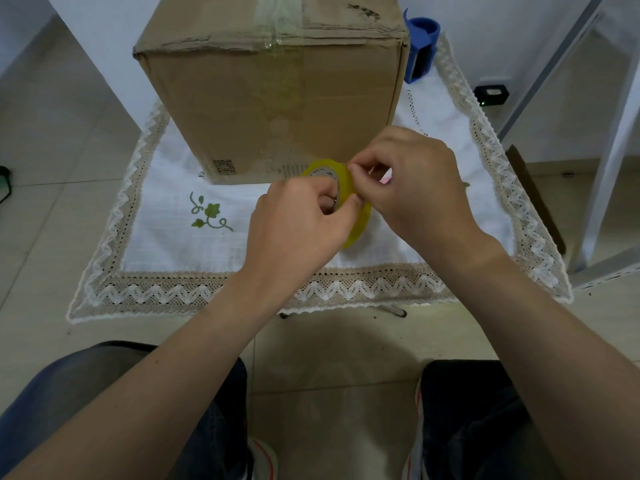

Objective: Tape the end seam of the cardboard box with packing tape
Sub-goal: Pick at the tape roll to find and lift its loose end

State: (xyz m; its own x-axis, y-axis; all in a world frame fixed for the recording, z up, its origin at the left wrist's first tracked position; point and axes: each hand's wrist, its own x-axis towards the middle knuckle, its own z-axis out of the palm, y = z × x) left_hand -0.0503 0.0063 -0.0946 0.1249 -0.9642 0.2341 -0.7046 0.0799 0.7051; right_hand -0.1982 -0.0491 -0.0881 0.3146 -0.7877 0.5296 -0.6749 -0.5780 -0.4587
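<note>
A tall brown cardboard box stands on a small table, with a strip of clear tape running over its top edge and down the near face. In front of it I hold a yellowish roll of packing tape upright. My left hand grips the roll, fingers through its core. My right hand pinches at the roll's outer edge with thumb and forefinger. The roll's lower part shows between the two hands; most of it is hidden.
A white cloth with lace trim and a green vine embroidery covers the table. A blue tape dispenser stands behind the box's right corner. A small black device lies on the floor at right, beside a white metal frame. My knees are below.
</note>
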